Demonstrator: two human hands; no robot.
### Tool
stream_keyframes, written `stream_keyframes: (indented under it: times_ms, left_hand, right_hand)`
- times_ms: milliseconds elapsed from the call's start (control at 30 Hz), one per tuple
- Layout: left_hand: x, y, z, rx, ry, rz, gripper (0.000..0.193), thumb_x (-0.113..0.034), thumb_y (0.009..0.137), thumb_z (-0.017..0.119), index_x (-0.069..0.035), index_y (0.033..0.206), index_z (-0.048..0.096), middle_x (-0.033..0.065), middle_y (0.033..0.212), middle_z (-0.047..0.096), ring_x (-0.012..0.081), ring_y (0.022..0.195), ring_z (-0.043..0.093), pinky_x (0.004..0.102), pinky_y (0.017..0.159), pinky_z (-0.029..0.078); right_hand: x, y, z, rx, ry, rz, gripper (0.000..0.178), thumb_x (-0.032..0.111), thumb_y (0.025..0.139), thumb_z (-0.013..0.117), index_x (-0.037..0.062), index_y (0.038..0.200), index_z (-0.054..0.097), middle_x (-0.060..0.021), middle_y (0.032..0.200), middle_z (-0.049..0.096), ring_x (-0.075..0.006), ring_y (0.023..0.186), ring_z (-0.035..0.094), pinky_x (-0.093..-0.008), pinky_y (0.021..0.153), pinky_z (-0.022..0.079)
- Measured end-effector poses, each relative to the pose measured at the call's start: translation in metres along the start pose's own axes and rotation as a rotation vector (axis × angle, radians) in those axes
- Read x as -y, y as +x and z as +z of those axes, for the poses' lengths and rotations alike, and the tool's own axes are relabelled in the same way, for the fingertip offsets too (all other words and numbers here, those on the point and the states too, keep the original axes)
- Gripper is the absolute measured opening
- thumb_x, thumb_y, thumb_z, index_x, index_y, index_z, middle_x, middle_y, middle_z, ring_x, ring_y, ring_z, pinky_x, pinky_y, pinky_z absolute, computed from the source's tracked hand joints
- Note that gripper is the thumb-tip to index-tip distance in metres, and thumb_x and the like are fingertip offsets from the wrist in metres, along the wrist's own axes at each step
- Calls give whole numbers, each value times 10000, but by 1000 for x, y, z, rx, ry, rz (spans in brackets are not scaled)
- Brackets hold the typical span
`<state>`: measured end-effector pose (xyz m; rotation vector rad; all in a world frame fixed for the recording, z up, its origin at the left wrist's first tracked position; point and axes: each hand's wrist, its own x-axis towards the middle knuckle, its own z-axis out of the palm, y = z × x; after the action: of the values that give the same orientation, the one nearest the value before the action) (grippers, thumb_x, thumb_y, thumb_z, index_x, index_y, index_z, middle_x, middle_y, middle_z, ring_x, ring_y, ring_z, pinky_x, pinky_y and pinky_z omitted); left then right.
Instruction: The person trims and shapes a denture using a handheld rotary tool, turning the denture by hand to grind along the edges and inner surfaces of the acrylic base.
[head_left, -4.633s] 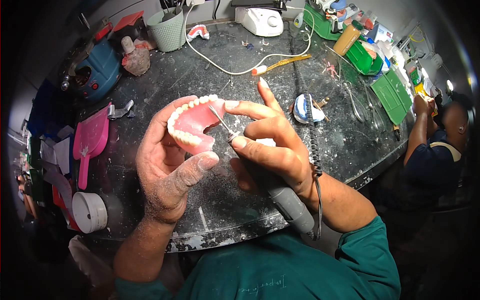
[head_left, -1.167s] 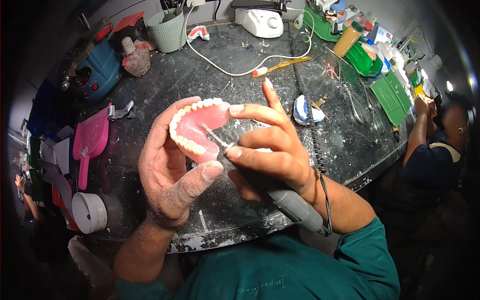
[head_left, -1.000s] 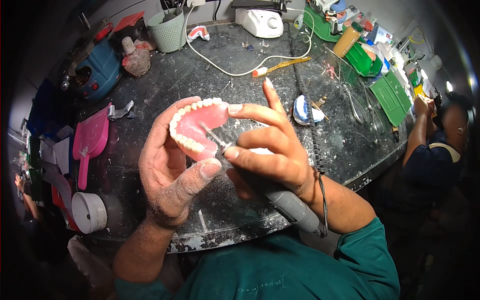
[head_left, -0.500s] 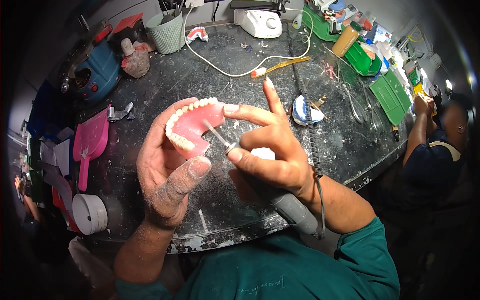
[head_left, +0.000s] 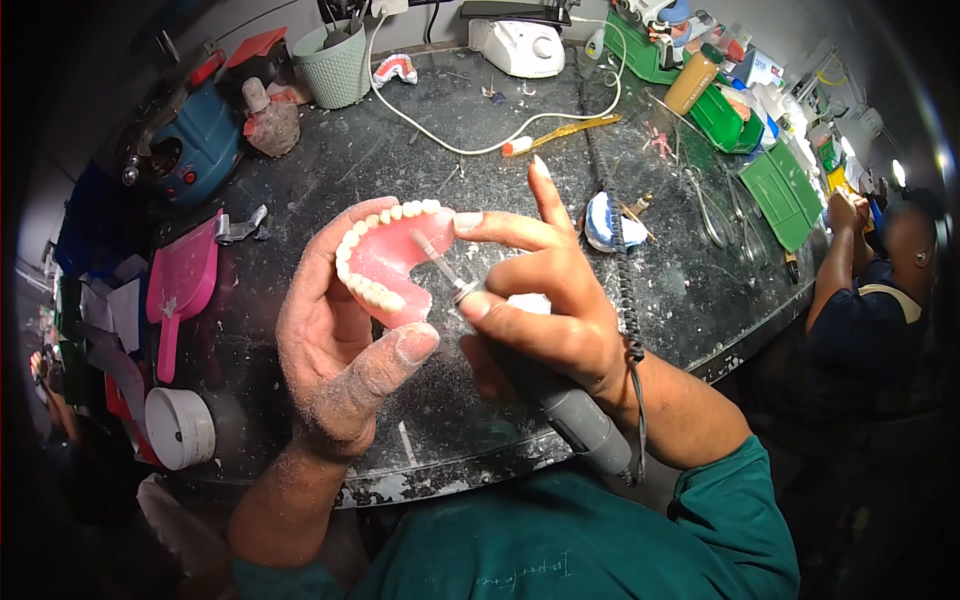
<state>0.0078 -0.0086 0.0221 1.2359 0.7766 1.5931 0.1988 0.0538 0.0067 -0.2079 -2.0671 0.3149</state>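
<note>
From where I stand beside the counter (head_left: pixel 270 410), the left hand (head_left: pixel 335 350) supports a denture (head_left: pixel 385 250) above the near edge, its grip curled partway around the tooth side. The right hand (head_left: pixel 560 305) has its grip closed around a grey handpiece (head_left: pixel 590 430); 1 fingertip meets the denture's right end. The bur (head_left: pixel 443 265) points into the pink inner surface; I cannot confirm contact. A white control box (head_left: pixel 530 48) stands at the far edge; 1 pink dustpan (head_left: pixel 182 275) lies toward the left edge, 1 blue-and-white dental model (head_left: pixel 603 222) toward the right.
</note>
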Motion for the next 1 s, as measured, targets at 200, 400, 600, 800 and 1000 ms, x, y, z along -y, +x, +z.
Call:
stream_keyframes:
  times_ms: [200,400,600,800,1000]
  left_hand:
    - [-2,-1,1,14,32,0,858,-145,731,812,94,1424,366,204,1343,549,239,1263,525,374,1111,365]
    - [-1,-2,-1,29,63,0,869,-119,717,809,90,1430,358,198,1336,548,239,1267,521,372,1110,367]
    - [-1,0,0,51,65,-2,866,-113,713,802,90,1429,358,201,1340,545,240,1265,521,376,1113,363]
    - [1,-1,-1,48,59,-24,865,-108,703,788,83,1431,361,197,1344,542,243,1263,528,385,1106,376]
    - [3,-2,0,60,94,0,865,-106,699,787,80,1430,362,200,1356,534,250,1265,534,394,1115,369]
  right_hand:
    - [4,1,3,-75,28,31,409,180,700,788,134,1095,692,-17,946,600,-304,1174,601,-735,1114,202]
    - [1,1,5,-96,17,14,410,221,681,807,137,1069,703,3,922,614,-275,1134,613,-696,1134,218]
    - [1,3,5,-91,-4,8,436,268,673,820,152,1078,707,11,913,626,-266,1119,614,-677,1145,218]
    - [0,3,7,-100,-2,30,432,250,682,851,153,1076,703,17,918,628,-249,1086,613,-673,1148,220]
    - [-1,1,9,-156,18,48,437,248,676,858,148,1072,702,18,919,624,-242,1091,608,-664,1149,225]
